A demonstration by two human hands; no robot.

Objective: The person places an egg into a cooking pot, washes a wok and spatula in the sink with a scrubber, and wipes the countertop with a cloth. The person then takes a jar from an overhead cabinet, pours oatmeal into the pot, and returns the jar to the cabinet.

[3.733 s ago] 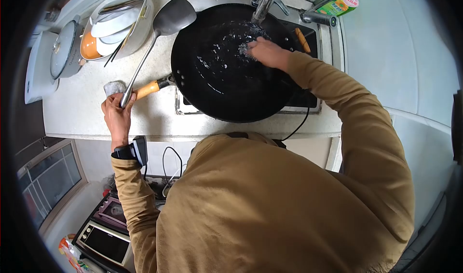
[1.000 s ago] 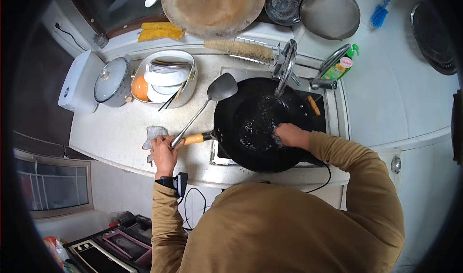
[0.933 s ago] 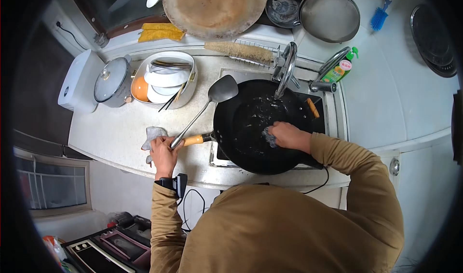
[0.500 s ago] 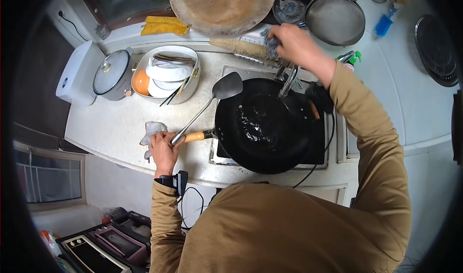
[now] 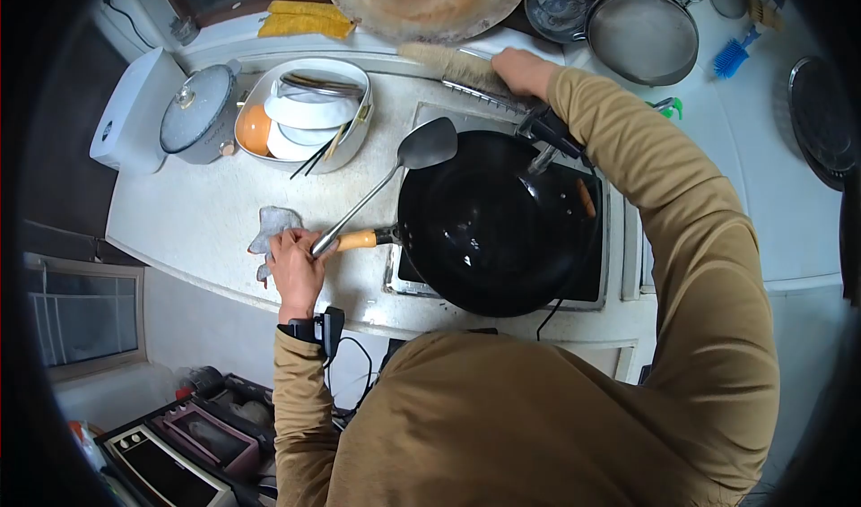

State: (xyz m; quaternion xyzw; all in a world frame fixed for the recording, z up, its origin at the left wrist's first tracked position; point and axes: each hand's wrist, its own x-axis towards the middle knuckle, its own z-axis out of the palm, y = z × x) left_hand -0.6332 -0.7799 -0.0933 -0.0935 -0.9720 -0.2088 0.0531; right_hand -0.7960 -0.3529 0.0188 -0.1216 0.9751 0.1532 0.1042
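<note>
"What's just changed?"

"The right hand [image 5: 522,69] has left the wok [image 5: 502,202]. A second ago it was down inside, working a grey scourer; now it is beyond the rim, at the end of a long, bristly beige thing [image 5: 439,57] by the wire rack [image 5: 484,96]."

"Is the scourer in those fingers?"

"I can't tell. They look curled, but the tips are hidden."

"So the scrubbing?"

"Broken off, I'd judge, with the wok in place and wet glints at its bottom. It sits nearer the body than the right fingers and to the right of the left ones."

"And the left hand [image 5: 298,272]?"

"Same hold: its fingers look to pinch the spatula [image 5: 429,144] by its handle, together with the wok's wooden handle [image 5: 358,239]. A grey cloth [image 5: 277,224] lies just past those fingers, on the tabletop [image 5: 188,225]."
</note>
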